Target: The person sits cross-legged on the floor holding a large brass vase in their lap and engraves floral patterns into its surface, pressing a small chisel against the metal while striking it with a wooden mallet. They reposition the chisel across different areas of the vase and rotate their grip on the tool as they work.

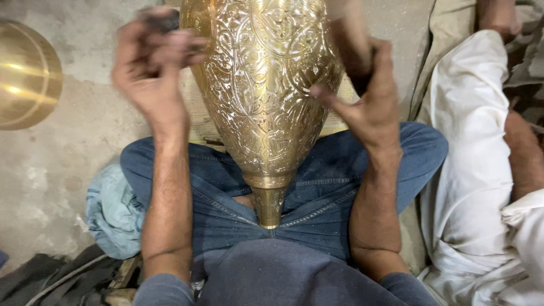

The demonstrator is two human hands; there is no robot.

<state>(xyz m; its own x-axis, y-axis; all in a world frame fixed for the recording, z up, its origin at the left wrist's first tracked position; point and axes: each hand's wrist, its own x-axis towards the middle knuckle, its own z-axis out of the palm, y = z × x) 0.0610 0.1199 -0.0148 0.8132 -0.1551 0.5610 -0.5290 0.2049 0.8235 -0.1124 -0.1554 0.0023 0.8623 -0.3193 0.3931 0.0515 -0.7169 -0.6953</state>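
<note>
A large brass vase (pixel 263 85) covered in fine engraved patterns lies across my lap, its narrow neck (pixel 268 207) pointing at my body. My left hand (pixel 150 65) is raised by the vase's upper left side, fingers pinched on a small dark object (pixel 165 21) that is too blurred to identify. My right hand (pixel 365 99) is on the vase's right side, gripping a wooden handle (pixel 351 34) that runs up out of the frame, with one finger stretched towards the brass. Both hands are motion-blurred.
A round plain brass piece (pixel 25 73) sits on the concrete floor at the left. A light blue cloth (pixel 113 212) lies by my left knee. A wooden board (pixel 195 116) lies under the vase. Another person in white clothing (pixel 476 170) sits close on my right.
</note>
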